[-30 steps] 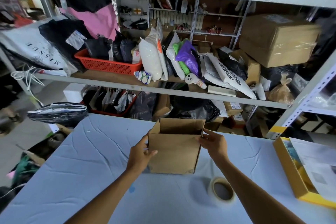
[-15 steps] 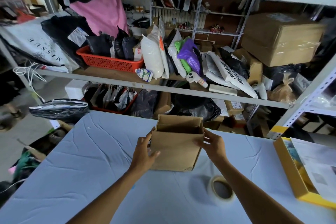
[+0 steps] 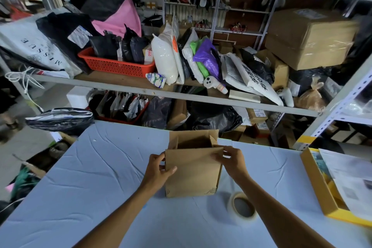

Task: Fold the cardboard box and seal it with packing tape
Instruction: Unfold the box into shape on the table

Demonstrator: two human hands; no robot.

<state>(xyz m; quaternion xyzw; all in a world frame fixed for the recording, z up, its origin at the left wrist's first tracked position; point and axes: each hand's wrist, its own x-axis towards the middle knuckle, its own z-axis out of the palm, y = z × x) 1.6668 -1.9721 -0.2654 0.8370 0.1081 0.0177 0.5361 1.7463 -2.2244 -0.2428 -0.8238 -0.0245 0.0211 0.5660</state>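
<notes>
A small brown cardboard box (image 3: 193, 175) stands upright on the pale blue table (image 3: 100, 177), its top open with the flaps raised. My left hand (image 3: 159, 169) grips the box's left edge, thumb on the near face. At the top right corner my right hand (image 3: 231, 159) pinches the near flap. A roll of clear packing tape (image 3: 241, 207) lies flat on the table just right of and nearer than the box, under my right forearm.
A yellow tray (image 3: 316, 185) with printed papers sits at the table's right edge. Behind the table, metal shelves (image 3: 161, 92) hold bags, an orange basket (image 3: 114, 64) and a large taped carton (image 3: 310, 38). A black bag (image 3: 60, 119) lies off the table's far left corner.
The box's near flap has come up and tipped inward, and my right hand has shifted from the box's right side to its top right corner. My left hand stays on the left edge.
</notes>
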